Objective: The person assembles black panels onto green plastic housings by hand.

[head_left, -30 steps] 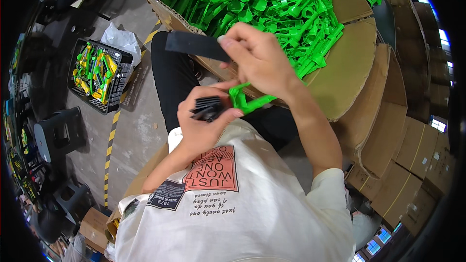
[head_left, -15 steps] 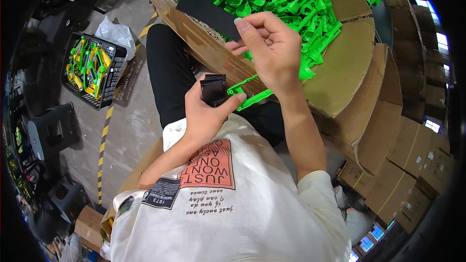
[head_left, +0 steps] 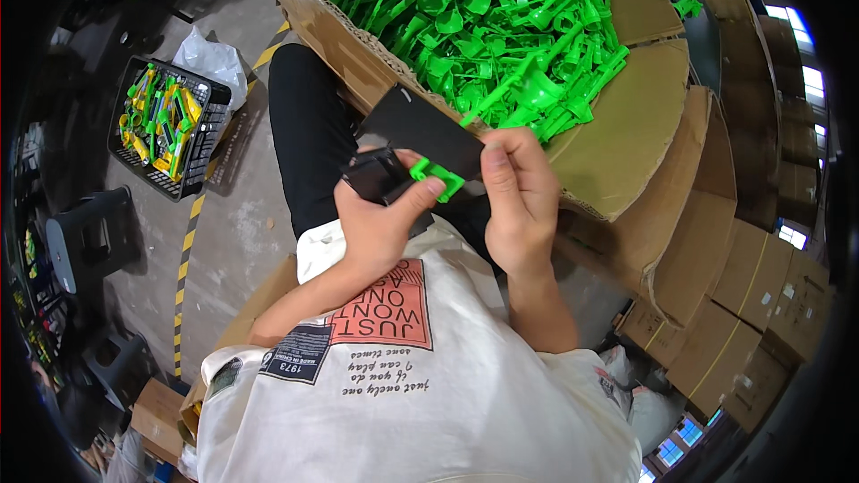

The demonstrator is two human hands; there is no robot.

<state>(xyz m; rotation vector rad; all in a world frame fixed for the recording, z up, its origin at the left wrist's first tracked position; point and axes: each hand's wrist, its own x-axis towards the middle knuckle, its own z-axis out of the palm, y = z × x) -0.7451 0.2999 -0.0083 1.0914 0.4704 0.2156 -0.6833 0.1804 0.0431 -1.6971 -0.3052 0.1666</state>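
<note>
My left hand [head_left: 380, 219] grips a small black plastic piece [head_left: 376, 174] with a bright green plastic part [head_left: 438, 177] pressed against it under the thumb. My right hand [head_left: 519, 201] holds the lower edge of a flat black plastic plate [head_left: 420, 130] that slants up toward the box, right beside the green part. Both hands meet over my lap, just in front of a large open cardboard box [head_left: 617, 152] heaped with green plastic parts [head_left: 501, 27].
A black crate [head_left: 165, 130] with green and yellow parts stands on the concrete floor at the left, a white bag [head_left: 213, 58] behind it. Stacked cardboard boxes [head_left: 752, 304] fill the right side. A yellow-black floor stripe [head_left: 188, 241] runs past my leg. Dark stools [head_left: 80, 241] stand at the far left.
My right hand came down from the box rim to my left hand and now holds the black plate against the green part. The left hand shifted slightly upward.
</note>
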